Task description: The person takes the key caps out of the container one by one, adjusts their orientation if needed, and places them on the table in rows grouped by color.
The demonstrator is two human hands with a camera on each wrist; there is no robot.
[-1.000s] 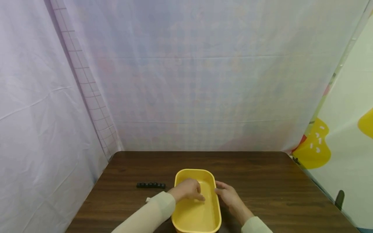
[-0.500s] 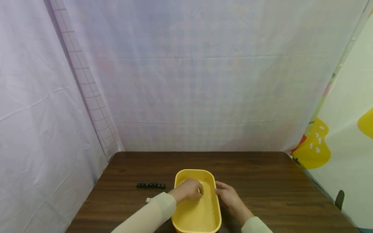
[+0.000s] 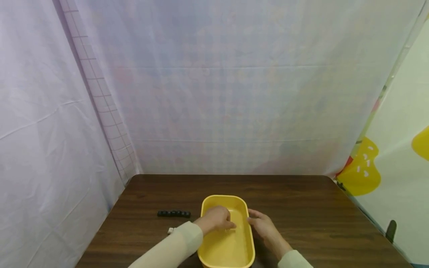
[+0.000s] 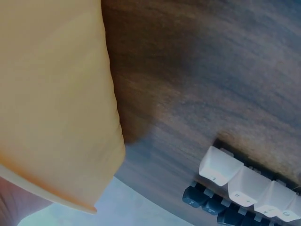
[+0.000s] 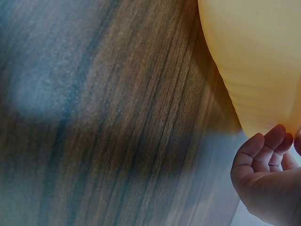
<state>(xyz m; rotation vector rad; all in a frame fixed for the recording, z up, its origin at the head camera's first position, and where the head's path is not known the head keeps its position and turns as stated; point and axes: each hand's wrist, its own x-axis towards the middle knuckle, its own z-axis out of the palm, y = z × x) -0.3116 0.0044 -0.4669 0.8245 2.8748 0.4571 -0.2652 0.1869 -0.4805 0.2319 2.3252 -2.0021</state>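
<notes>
The yellow bin [image 3: 231, 253] has tall walls and rounded corners. My left hand [image 3: 216, 219] reaches over its left rim, fingers bent down inside and thumb pointing right. Whether anything is between those fingertips is hidden. In the left wrist view the bin's outer wall [image 4: 56, 94] covers the hand. My right hand [image 3: 266, 227] holds the bin's right side, thumb at the rim. Its bent fingers lie against the outer wall in the right wrist view, where the hand [image 5: 263, 174] shows at lower right.
A row of black keycaps [image 3: 173, 213] lies left of the bin. Nearer is a row of white keycaps [image 4: 249, 186], mostly behind the left sleeve [image 3: 181, 242] from above. All rest on the dark wooden table [image 3: 301, 208], with pale curtains [image 3: 234, 93] behind it.
My left fingers drew in half a second ago, with something small and pale at the tips, and now the thumb extends right again. The right hand and bin stay put.
</notes>
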